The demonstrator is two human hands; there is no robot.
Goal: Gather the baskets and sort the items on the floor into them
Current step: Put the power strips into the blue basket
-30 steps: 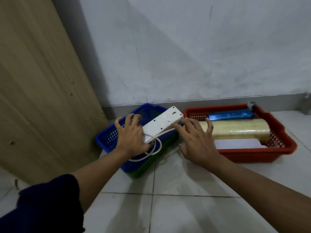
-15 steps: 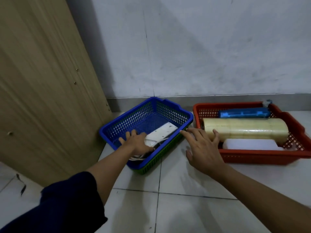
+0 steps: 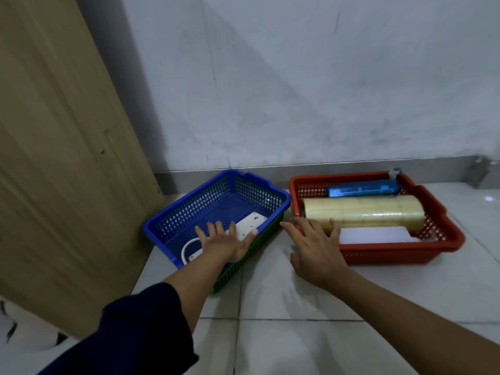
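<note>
A wooden panel [image 3: 54, 158] leans at the left against the white wall [image 3: 297, 90], above the tiled floor [image 3: 270, 347]. The red basket [image 3: 392, 255] sits on the floor at the right, holding a long roll of clear tape [image 3: 362, 213], a blue wrapped roll [image 3: 362, 189] behind it and a white block [image 3: 378, 235] in front. Just beside it, the blue basket [image 3: 216, 196] is nested in a green basket [image 3: 235, 269]. The white power strip [image 3: 250, 224] lies inside the blue basket with its coiled cord [image 3: 189, 247]. The left hand [image 3: 224, 243] hovers over the strip, fingers spread, grip released. The right hand [image 3: 316, 249] is spread flat at the red basket's near corner, holding nothing.
</note>
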